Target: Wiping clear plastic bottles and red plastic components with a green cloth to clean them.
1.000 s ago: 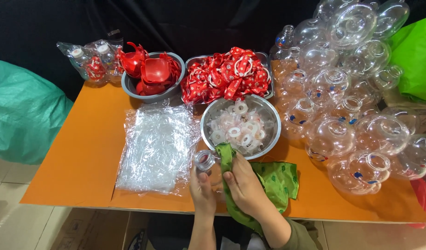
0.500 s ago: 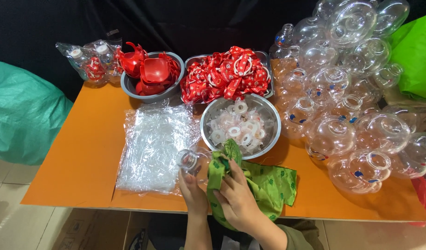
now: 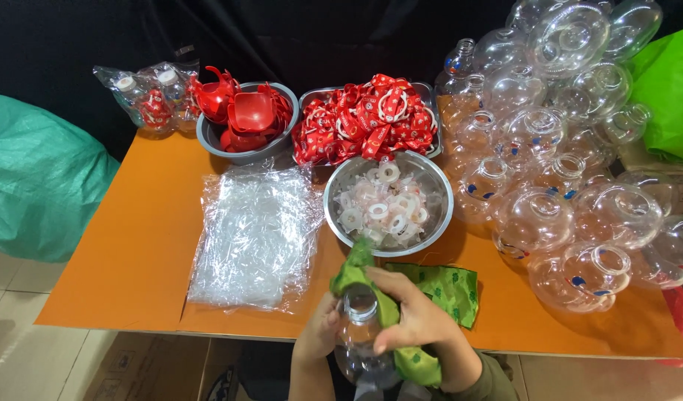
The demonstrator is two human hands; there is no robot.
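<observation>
Orange covered the tabletop [image 3: 119, 245], crowded with a steel bowl [image 3: 388, 204] of white rings and a heap of clear bottles [image 3: 557, 171] at the right. At its near edge the left hand [image 3: 317, 338] cupped a clear bottle [image 3: 362, 338] mouth-up, fingers wrapped round it, while the right hand [image 3: 416, 323] pressed a green cloth [image 3: 438, 289] against it, fingers closed. Held off the edge, the smooth bottle could have slipped and dropped, and the trailing cloth could have snagged the bowl.

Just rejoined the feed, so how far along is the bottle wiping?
Done: hard to tell; none visibly set apart as finished. In hand: the left hand holds one clear bottle while the right hand presses a green cloth on it. Left: a big pile of clear bottles at right.
</observation>
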